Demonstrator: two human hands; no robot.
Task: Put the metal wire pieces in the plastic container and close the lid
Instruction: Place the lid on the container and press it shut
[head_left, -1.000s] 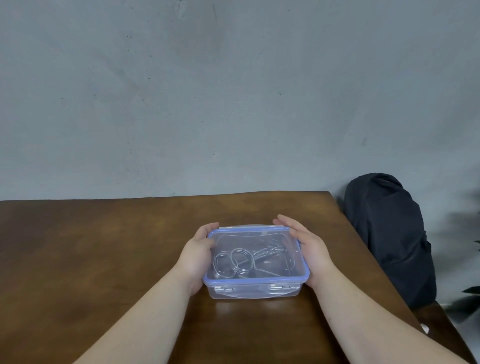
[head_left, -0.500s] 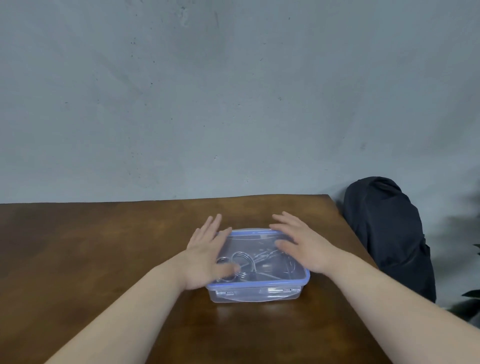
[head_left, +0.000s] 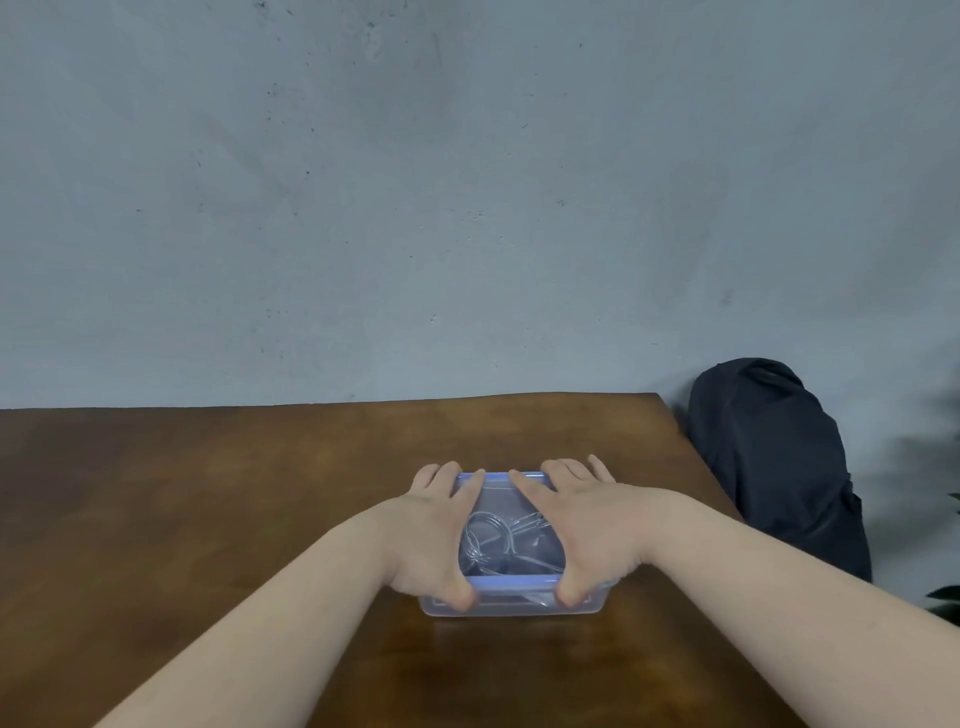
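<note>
A clear plastic container (head_left: 511, 607) stands on the brown wooden table (head_left: 208, 493), with its blue-rimmed clear lid (head_left: 496, 496) on top. Through the lid I see the metal wire pieces (head_left: 488, 535), rings and bent rods, lying inside. My left hand (head_left: 426, 535) lies flat over the lid's left half, my right hand (head_left: 587, 525) over its right half. On both hands the fingers reach over the far edge and the thumbs press on the front rim. The hands hide the container's sides.
A black bag (head_left: 769, 457) leans against the grey wall just past the table's right edge. Dark plant leaves (head_left: 948, 597) show at the far right. The table's right edge runs close beside the container.
A second ago my hands held the container by its sides. They lifted with fingers spread, then came down flat onto the lid, thumbs now on the front rim.
</note>
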